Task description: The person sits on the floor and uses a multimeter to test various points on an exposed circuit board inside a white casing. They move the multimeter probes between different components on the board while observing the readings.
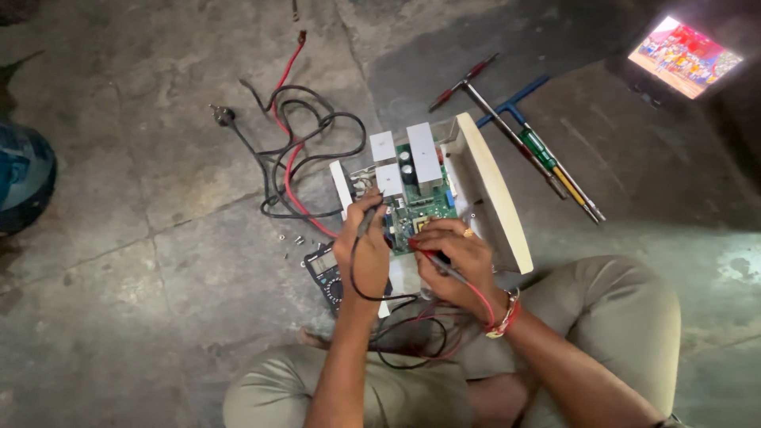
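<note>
An opened white device case (490,186) lies on the concrete floor with a green circuit board (420,210) and silver heat sinks (424,150) exposed. My left hand (363,250) holds a black test probe (369,218) with its tip down at the board's left edge. My right hand (452,257) holds a red test probe (434,261) against the board's near side. The probe leads run back to a black multimeter (325,277) that lies on the floor just left of my left hand.
A tangle of black and red cables with a plug (293,150) lies behind the case. T-handle drivers and a green-handled screwdriver (531,147) lie to the right. Small loose screws (292,238) sit by the meter. A lit screen (686,57) glows at top right.
</note>
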